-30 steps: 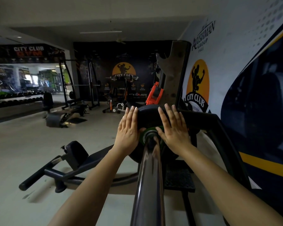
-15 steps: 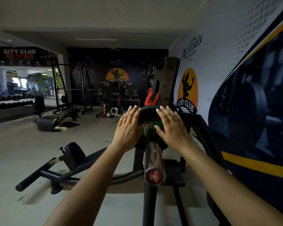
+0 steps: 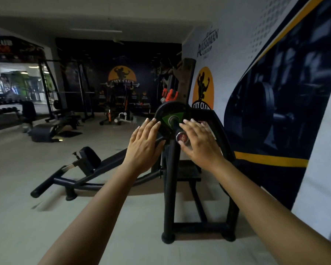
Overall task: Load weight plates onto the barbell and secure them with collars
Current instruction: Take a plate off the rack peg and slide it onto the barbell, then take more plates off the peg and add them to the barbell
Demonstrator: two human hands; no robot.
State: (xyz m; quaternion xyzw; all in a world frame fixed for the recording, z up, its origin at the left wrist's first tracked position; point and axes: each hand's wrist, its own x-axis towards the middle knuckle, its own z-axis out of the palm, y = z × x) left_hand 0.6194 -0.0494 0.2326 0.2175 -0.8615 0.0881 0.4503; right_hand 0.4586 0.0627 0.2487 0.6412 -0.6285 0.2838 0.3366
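Note:
A black weight plate with a green label sits on the barbell sleeve, whose round end cap points at me. My left hand is flat with straight fingers, its fingertips at the plate's left edge. My right hand is flat too, just right of the sleeve end, fingers spread and pointing up. An orange collar shows above and behind the plate near the rack upright. The rest of the bar is hidden behind the plate.
A black rack frame stands under the bar, with feet on the pale floor. A low black bench machine lies to the left. The printed wall runs close on the right. More gym machines stand far back.
The view has pulled back from the bar, so the sleeve end looks shorter and farther. Both hands have come off the plate face slightly and lowered.

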